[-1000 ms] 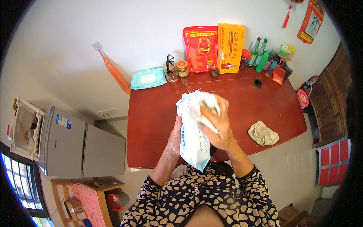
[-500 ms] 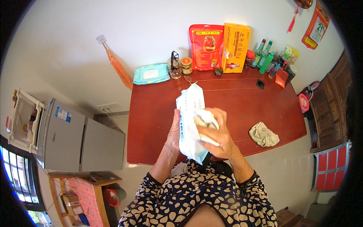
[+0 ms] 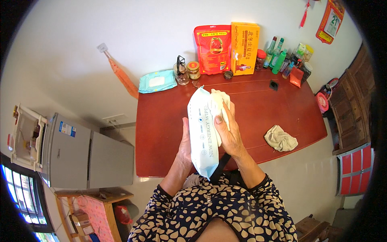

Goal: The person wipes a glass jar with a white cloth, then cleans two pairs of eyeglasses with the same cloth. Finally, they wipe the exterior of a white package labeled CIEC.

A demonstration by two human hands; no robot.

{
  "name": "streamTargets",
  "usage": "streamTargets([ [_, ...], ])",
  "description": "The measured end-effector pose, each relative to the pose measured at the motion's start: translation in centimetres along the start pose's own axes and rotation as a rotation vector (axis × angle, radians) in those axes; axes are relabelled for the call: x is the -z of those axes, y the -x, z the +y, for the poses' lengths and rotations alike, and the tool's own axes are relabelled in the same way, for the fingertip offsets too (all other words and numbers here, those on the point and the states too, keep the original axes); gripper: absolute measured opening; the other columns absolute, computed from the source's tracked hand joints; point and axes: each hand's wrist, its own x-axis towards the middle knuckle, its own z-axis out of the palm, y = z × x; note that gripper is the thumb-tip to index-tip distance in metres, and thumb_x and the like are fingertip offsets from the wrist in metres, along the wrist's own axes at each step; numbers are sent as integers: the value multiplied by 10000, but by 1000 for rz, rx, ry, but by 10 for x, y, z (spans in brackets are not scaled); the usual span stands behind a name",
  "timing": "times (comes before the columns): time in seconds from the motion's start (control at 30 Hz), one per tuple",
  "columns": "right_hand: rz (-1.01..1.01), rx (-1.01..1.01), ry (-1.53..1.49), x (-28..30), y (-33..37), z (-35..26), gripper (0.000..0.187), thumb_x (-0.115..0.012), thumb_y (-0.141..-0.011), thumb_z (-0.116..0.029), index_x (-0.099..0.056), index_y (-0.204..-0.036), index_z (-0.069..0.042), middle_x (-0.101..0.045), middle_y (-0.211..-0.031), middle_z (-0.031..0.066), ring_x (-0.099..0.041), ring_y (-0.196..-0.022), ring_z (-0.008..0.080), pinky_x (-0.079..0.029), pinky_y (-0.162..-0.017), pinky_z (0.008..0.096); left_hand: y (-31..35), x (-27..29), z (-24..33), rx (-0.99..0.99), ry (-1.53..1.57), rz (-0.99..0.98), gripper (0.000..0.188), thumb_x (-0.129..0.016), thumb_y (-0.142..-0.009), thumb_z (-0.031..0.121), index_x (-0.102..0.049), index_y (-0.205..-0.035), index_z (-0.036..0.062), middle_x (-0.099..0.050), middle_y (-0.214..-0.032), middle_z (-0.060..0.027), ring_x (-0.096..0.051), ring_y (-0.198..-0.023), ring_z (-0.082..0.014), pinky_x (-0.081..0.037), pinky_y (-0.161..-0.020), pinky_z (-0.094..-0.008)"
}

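Above the near part of the red table [image 3: 161, 133], a white and pale blue pack of wet wipes [image 3: 199, 133] is held on its edge, its long side face turned up. My left hand [image 3: 185, 141] grips it from the left, the fingers mostly hidden behind it. On the other side, my right hand [image 3: 229, 135] presses a crumpled whitish cloth [image 3: 221, 103] against the pack, thumb over the cloth. A second, greyish cloth [image 3: 281, 138] lies bunched on the table to the right.
Along the wall stand a light blue wipes pack [image 3: 157, 82], a glass holding spectacles [image 3: 182, 72], a jar [image 3: 194, 71], a red pouch [image 3: 213, 50], a yellow box [image 3: 245, 48] and several bottles [image 3: 278, 60]. A grey fridge [image 3: 109, 157] stands left of the table.
The pack has turned, so its lettered side face now shows upward. My right hand and its cloth have moved from the pack's front face to its right side.
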Motion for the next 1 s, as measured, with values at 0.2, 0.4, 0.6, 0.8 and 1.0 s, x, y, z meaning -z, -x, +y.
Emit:
streamTargets([
  [0.2,-127,89,48,6,15,4,499,-539,-936,-290,-489,-1295,53,-260,-1396,226,-283,-1281,364,-200,-1092,457,-5,-10,7,-70,-84,6,730,-528,-848,638,-469,-1362,124,-546,-1316,-106,-567,-1140,-285,-474,-972,-462],
  [0.4,-212,161,45,18,33,1,402,-656,-744,-137,-658,-1132,-29,-350,-1373,222,-324,-1249,362,-246,-1057,462,-11,-4,12,26,-6,-91,714,-531,-842,645,-505,-1320,117,-580,-1261,-124,-566,-1125,-307,-448,-985,-479],
  [0.6,-285,283,105,20,42,-9,507,-774,-577,-53,-698,-1075,-105,-417,-1303,198,-377,-1209,348,-329,-1009,432,-15,5,17,0,33,-76,614,-553,-869,575,-553,-1270,110,-641,-1174,-116,-626,-1038,-289,-494,-928,-478],
  [0.8,-315,349,420,43,38,-21,412,-828,-594,-96,-661,-970,-82,-485,-1174,156,-490,-1073,332,-439,-867,431,-10,-1,21,8,-70,28,564,-563,-873,552,-596,-1228,115,-655,-1145,-134,-661,-977,-303,-547,-846,-469],
  [1.0,-274,325,297,41,39,-29,427,-827,-607,-70,-657,-998,-50,-467,-1185,164,-516,-1057,318,-455,-860,377,-8,-8,16,-50,-77,77,591,-546,-878,564,-564,-1260,113,-661,-1127,-132,-670,-959,-295,-562,-823,-463],
])
